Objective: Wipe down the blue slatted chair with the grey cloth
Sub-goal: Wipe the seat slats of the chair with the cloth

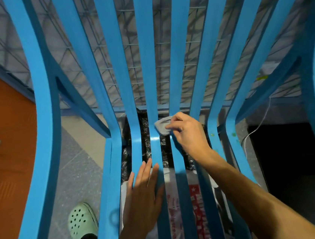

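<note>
The blue slatted chair [148, 65] fills the view, its long slats running from the backrest down into the seat. My right hand [186, 133] pinches the small grey cloth [163, 126] and holds it against a middle slat where backrest bends into seat. My left hand [144, 191] lies flat with straight fingers on the seat slats, nearer to me and left of the right hand.
A pale green clog [81, 219] on a foot stands on the speckled floor at lower left. An orange panel [3, 137] rises at left. Behind the slats are a wire grid [144, 42] and, under the seat, plastic bags [181, 199]. A white cable [259, 123] hangs at right.
</note>
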`<state>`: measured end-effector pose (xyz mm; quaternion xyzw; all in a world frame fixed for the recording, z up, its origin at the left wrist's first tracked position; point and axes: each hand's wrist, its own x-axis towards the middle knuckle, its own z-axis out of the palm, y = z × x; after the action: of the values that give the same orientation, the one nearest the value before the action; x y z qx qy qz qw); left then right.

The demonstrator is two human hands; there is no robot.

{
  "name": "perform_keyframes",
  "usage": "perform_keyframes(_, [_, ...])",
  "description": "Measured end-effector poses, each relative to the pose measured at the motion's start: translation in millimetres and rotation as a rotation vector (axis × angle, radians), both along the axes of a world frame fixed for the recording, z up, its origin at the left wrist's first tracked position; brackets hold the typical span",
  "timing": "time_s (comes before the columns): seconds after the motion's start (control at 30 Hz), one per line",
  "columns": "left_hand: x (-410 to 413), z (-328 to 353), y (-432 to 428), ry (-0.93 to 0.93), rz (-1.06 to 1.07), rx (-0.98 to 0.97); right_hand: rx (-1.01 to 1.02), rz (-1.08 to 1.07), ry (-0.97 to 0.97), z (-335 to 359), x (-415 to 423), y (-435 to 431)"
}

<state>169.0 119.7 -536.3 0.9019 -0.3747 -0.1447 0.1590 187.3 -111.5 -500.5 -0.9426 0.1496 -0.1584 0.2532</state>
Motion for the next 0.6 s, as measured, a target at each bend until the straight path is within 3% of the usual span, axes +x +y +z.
perform_keyframes(0.33, [-1, -2, 5, -0.065, -0.02, 0.032, 0.03, 0.067, 0.303, 1, -16, 13])
perform_keyframes(0.53, [0, -8, 4, -0.054, -0.016, 0.015, -0.06, 0.081, 0.079, 27, 14, -5])
perform_keyframes(0.6, [-1, -9, 5, -0.056, -0.021, 0.022, -0.069, 0.076, 0.146, 18, 12, 3])
